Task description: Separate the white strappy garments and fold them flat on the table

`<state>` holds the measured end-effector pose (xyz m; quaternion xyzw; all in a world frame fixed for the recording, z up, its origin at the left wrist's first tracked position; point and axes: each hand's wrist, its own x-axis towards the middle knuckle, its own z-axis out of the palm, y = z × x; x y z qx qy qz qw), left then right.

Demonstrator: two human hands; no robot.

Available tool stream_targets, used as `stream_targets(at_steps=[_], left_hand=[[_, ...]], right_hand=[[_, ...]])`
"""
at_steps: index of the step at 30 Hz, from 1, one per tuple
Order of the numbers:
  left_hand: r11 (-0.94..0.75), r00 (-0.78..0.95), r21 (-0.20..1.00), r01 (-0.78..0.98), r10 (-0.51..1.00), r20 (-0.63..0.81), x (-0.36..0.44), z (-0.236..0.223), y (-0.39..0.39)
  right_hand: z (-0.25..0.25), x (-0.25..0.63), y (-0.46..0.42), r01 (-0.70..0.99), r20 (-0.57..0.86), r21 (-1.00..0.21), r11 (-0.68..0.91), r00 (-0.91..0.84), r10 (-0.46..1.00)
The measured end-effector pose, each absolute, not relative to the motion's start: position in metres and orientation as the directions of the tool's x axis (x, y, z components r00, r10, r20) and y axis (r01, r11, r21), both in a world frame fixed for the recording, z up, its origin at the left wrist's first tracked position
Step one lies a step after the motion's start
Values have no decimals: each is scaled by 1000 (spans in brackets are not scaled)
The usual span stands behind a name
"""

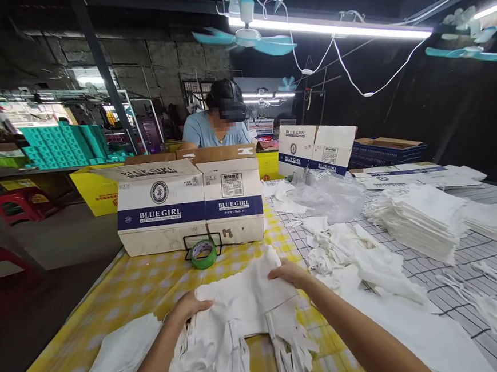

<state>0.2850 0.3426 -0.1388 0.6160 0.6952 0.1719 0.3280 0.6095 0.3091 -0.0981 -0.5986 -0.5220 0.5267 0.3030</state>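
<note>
My left hand (191,305), right hand (290,272): fingers (277,272) pinched closed, gripping opposite sides of white fabric (243,292). Fabric over yellow checked tablecloth (127,284), nearer me than green tape roll (204,262).

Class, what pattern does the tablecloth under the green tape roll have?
The tablecloth has yellow and white checks, best seen in the head view.
</note>
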Motion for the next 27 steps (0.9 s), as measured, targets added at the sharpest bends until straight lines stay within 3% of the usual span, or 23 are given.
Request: stream_targets(at_steps=[3,6,11,18,22,27], left_hand=[[231,13,686,690,944,-331,284,-139,343],[253,103,763,595,917,-384,288,-133,336],[334,360,936,115,864,-352,312,-114,318],[402,342,843,-357,896,-283,383,-117,308],[385,323,779,-495,914,-246,443,-116,305],[363,250,710,-603,931,-265,506,-94,306]], right_hand=[[-75,599,305,123,-184,-980,-157,-245,952],[-41,590,294,72,-56,-997,-34,-326,944],[25,604,264,68,70,-993,101,-365,929],[73,694,253,287,159,-934,215,-205,966],[78,754,269,397,141,-899,186,-139,980],[95,811,305,354,47,-931,82,-107,993]])
